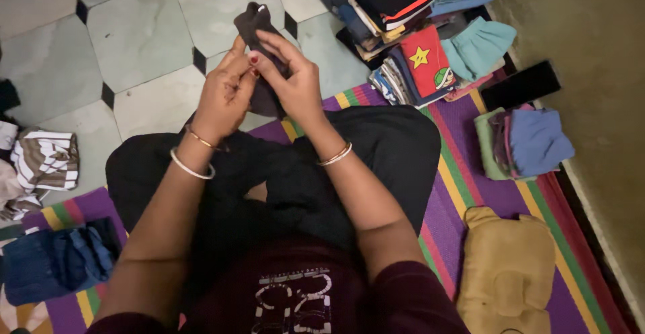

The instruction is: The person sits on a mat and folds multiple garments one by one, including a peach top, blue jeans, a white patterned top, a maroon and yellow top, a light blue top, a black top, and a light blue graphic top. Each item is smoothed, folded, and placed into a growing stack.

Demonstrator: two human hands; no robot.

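Observation:
I hold a small dark sock (pixel 254 26) up in front of me with both hands. My left hand (pixel 225 95) pinches its lower part from the left, fingertips pressed together. My right hand (pixel 289 78) grips it from the right, with the fingers wrapped over the cloth. The sock's top end sticks up above my fingers; its lower part is hidden behind my hands. Both wrists carry thin bangles. I sit cross-legged in black trousers (pixel 396 146) on a purple striped mat (pixel 463 193).
Stacks of folded clothes (pixel 416 31) lie ahead on the right, with a small folded pile (pixel 527 142) and a black phone (pixel 521 84) beside them. A tan cushion (pixel 507 273) sits at lower right. Striped cloth (pixel 44 162) and blue denim (pixel 57 260) lie left. Tiled floor (pixel 134 31) stretches ahead.

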